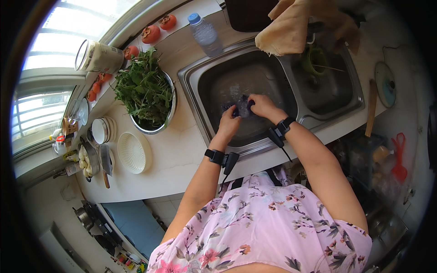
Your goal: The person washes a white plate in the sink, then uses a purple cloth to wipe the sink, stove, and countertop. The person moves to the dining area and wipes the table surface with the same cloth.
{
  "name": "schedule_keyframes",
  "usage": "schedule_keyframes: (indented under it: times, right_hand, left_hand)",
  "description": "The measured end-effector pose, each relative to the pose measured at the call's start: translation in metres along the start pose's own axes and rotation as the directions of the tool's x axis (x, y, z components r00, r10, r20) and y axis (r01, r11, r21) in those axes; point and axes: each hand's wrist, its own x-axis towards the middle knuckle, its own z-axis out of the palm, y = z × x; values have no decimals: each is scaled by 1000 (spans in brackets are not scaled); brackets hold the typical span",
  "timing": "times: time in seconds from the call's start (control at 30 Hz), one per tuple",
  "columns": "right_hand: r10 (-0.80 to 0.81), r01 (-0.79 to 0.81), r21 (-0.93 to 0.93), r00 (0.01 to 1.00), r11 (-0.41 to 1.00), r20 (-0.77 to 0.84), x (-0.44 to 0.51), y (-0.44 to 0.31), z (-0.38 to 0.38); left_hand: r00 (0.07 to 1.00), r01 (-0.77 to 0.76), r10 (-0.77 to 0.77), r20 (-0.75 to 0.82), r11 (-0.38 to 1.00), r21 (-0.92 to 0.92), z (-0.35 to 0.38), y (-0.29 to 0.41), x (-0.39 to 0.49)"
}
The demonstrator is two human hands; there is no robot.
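Both hands are over the left basin of a stainless steel double sink (pixel 191 88), with water beneath them. My left hand (pixel 229 123) grips one end of a wet, dark purple cloth (pixel 243 108). The other end of the cloth is held by my right hand (pixel 262 105), a little higher and to the right. The fingertips partly hide the cloth. Each wrist wears a black strap with a small device and a cable.
Left of the sink stand a metal bowl (pixel 173 110) of leafy greens (pixel 143 88), a cream basket (pixel 135 153) and a cleaver (pixel 106 160). A plastic bottle (pixel 206 36) stands behind the sink. A beige cloth (pixel 285 30) hangs above it; a green container (pixel 314 61) is in the right basin.
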Motion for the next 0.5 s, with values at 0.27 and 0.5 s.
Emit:
schedule_keyframes:
  times: [0.27, 0.5]
  right_hand:
    - [-411, 471, 233, 873, 851, -264, -81, -98, -133]
    - [-453, 473, -2, 843, 881, -288, -93, -89, -160]
  left_hand:
    - [860, -510, 509, 42, 860, 29, -35, 100, -26]
    - [762, -645, 646, -45, 751, -137, -59, 153, -60]
